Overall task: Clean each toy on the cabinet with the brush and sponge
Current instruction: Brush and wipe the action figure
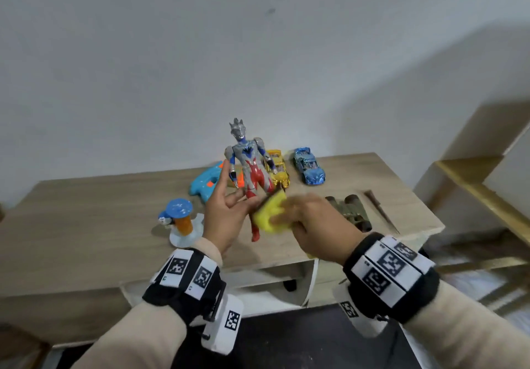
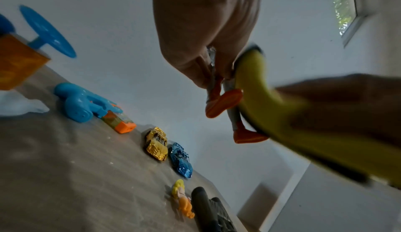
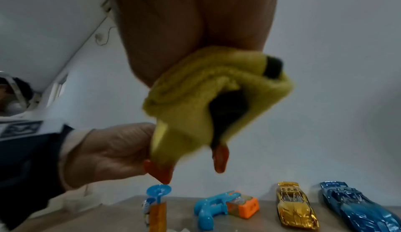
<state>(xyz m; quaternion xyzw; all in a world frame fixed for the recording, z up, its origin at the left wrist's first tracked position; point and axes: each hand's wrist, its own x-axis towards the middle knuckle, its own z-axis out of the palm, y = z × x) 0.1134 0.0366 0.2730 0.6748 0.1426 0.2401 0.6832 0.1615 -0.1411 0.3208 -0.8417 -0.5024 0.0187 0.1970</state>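
Note:
A silver, blue and red action figure [image 1: 252, 165] stands upright above the cabinet top [image 1: 86, 211], held by its legs. My left hand [image 1: 238, 199] pinches those legs from the left, index finger raised along the figure's side. My right hand [image 1: 289, 216] grips a folded yellow sponge [image 1: 271, 215] and presses it against the lower legs from the right. In the left wrist view the sponge [image 2: 271, 115] lies against the figure's orange feet [image 2: 223, 101]. In the right wrist view the sponge [image 3: 195, 89] wraps the legs and only the feet [image 3: 220, 156] show.
On the cabinet lie a blue water gun [image 1: 205, 183], a gold car [image 1: 277, 168], a blue car [image 1: 309, 165], binoculars [image 1: 351, 212], a thin brown pointed tool [image 1: 381, 212] and a blue-topped orange toy [image 1: 180, 219]. A small yellow-haired figure [image 2: 182, 199] lies beside the binoculars. Wooden shelving stands at right.

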